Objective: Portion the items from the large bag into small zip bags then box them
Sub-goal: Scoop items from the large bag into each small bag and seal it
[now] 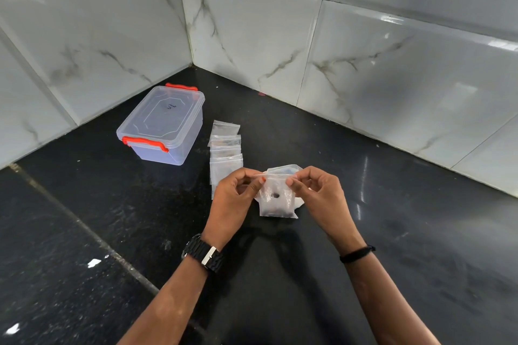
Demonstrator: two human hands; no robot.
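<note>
Black counter (392,232), marbled wall tiles (280,22).

Black counter, white veined tiles, clear plastic with orange-red accents.

Speckled black across the counter (392,232); white with grey marble veining on the wall tiles (364,45); see-through on the box (164,126), with orange-red latches (145,143); cloudy clear on the small zip bag (276,196), dark at one spot inside; clear on the row of bags (225,148); black on the watch (206,253) and wristband (357,254).
</note>
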